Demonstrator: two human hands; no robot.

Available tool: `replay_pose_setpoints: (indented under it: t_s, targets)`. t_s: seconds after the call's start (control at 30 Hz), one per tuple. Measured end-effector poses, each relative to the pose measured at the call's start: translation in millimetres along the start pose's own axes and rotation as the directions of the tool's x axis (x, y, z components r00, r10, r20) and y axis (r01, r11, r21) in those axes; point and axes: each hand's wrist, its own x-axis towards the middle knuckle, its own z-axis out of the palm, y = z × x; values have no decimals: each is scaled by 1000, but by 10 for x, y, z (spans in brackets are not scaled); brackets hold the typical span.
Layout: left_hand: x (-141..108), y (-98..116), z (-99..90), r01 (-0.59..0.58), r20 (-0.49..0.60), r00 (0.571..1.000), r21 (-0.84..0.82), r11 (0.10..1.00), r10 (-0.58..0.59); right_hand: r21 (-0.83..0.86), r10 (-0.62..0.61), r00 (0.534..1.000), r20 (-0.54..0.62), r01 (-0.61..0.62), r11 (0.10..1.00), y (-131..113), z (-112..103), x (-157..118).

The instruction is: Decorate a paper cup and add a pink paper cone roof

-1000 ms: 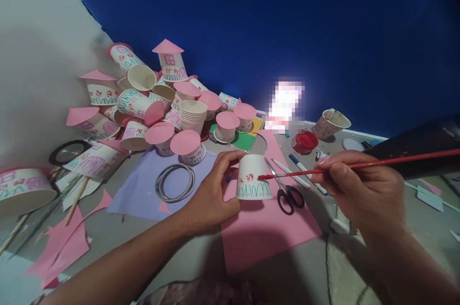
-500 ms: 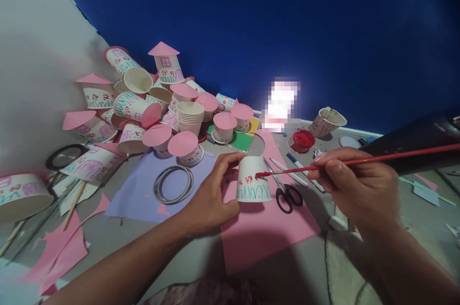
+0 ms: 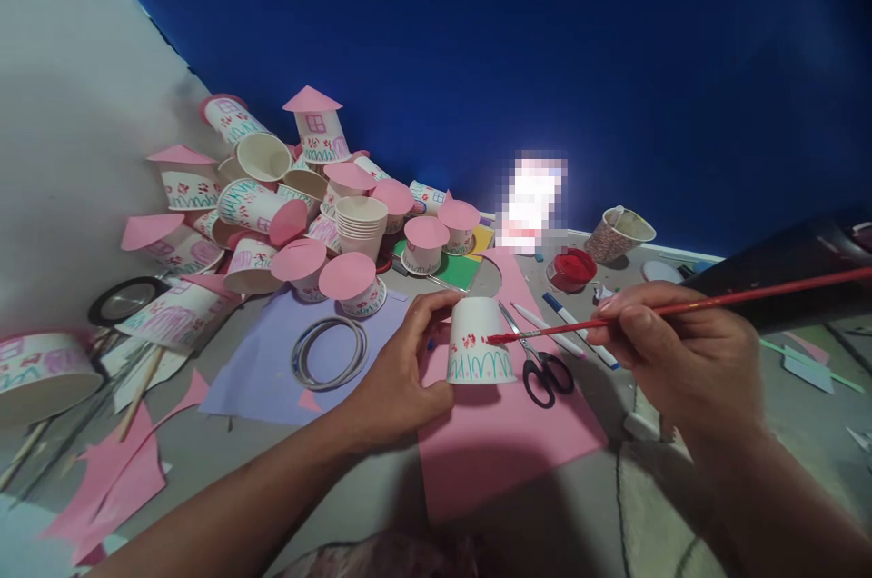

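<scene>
An upside-down white paper cup (image 3: 479,323) with red dabs and green scribbled lines is gripped from its left side by my left hand (image 3: 412,369). My right hand (image 3: 671,351) pinches a long red paintbrush (image 3: 728,298), whose red tip touches the right part of the cup's side. Beneath the cup lies a sheet of pink paper (image 3: 504,469). Black-handled scissors (image 3: 549,376) rest on that sheet, just right of the cup. Behind them is a small open pot of red paint (image 3: 572,269).
Many decorated cups with pink paper roofs (image 3: 351,276) crowd the left, around a stack of plain cups (image 3: 361,224). Tape rings (image 3: 330,353) lie on purple paper (image 3: 245,378). Markers (image 3: 549,328) lie behind the scissors; a patterned cup (image 3: 617,234) stands near the blue wall.
The brush tip has shifted slightly right and down on the cup, along with my right hand. My left hand keeps its hold.
</scene>
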Motion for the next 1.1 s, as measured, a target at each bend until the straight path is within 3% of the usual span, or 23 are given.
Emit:
replay_pose_setpoints:
  t_s: [1.1]
  targets:
    - [5, 21, -12, 13, 16, 1000, 82, 997, -14, -23, -1, 1000, -10, 1, 1000, -46, 16, -27]
